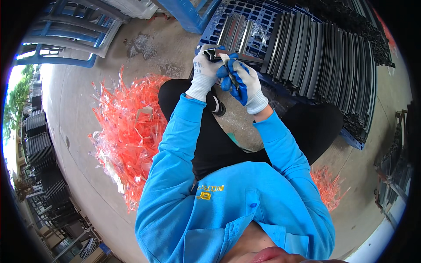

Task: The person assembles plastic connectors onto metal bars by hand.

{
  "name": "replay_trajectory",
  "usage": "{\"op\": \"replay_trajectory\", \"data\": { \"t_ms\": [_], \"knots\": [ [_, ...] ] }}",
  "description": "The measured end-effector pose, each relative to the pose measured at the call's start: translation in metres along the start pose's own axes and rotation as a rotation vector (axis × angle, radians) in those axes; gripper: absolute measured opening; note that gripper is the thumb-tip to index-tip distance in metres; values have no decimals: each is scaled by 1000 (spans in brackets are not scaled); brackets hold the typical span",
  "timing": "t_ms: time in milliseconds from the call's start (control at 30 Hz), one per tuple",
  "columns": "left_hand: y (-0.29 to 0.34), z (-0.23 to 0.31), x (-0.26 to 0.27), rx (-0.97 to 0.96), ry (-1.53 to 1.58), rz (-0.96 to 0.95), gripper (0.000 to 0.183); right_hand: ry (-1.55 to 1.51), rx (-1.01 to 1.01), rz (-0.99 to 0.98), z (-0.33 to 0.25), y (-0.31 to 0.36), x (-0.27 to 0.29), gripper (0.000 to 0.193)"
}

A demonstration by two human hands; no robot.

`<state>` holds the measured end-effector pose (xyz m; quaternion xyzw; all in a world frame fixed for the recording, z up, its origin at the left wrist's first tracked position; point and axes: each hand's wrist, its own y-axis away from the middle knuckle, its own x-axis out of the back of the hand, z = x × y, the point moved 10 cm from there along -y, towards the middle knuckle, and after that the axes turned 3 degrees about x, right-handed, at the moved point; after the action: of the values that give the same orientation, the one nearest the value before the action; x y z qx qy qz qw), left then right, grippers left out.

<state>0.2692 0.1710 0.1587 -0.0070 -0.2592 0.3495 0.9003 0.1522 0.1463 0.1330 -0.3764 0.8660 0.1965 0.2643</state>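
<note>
Concrete floor (79,127) is spreading below the hands, and a heap of red scraps (131,127) is lying left of them, probably to leave the working space free. Gloved, the left hand (205,65) is closing around one end of a dark bar (251,58), seemingly to steady it. From that grip the bar is running right, just beyond the other hand, toward a stack (315,57). The right hand (243,81), also gloved, is bending its fingers around a slim tool (224,57), pale tip close to the bar; whether they are touching, I cannot tell. Right of both hands, a pallet (263,13) is bearing the stack, its bars lying side by side, presumably for easy reach.
</note>
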Motion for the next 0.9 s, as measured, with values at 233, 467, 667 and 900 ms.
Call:
{"op": "replay_trajectory", "data": {
  "t_ms": [233, 467, 667, 900],
  "knots": [
    [2, 3, 2, -121, 14, 46, 30, -10, -141, 4, 11, -9, 4, 22],
    [1, 0, -1, -64, 36, 45, 28, 176, 44, 132, 16, -15, 35, 19],
    [-2, -3, 1, -103, -3, 79, 28, 48, 42, 52, 12, -13, 10, 17],
    [-2, -11, 0, -117, 4, 86, 29, 352, 151, 143, 10, -21, 26, 14]
  ]
}}
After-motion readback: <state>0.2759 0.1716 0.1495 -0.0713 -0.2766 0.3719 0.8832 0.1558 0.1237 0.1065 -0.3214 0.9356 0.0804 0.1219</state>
